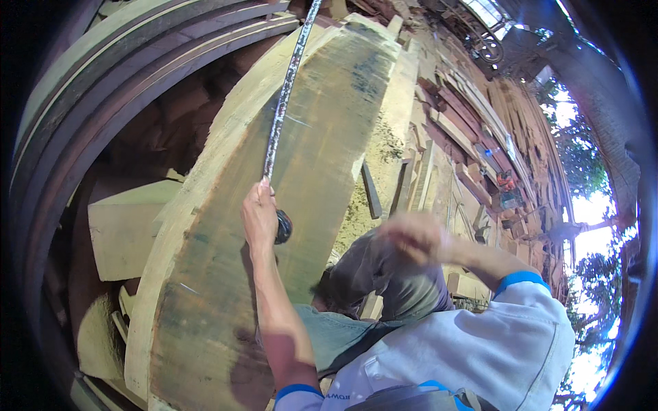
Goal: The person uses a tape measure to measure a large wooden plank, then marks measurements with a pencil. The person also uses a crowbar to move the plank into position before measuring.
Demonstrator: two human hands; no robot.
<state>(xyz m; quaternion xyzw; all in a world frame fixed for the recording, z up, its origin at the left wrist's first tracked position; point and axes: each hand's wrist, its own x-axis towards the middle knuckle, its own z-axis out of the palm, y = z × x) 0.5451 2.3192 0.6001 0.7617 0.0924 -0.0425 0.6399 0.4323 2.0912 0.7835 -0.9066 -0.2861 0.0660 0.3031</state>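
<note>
A broad slab of wood (317,130) with pale, rough edges runs from the lower left to the far top. Over it my left hand (260,214) is closed on a tape measure, whose dark case (283,227) shows beside the palm. From my fingers the worn, speckled blade (284,103) stretches out along the slab and leaves the top of the view. My right hand (415,237) is raised above my bent knee, away from the slab. Motion smears its fingers, so I cannot make out whether it holds anything.
A squared timber block (130,233) lies left of the slab, below curved dark beams (130,68). Sawdust (379,154) and a dark strip (371,190) are along its right side. Farther right are scattered boards (459,130) and an orange tool (506,180).
</note>
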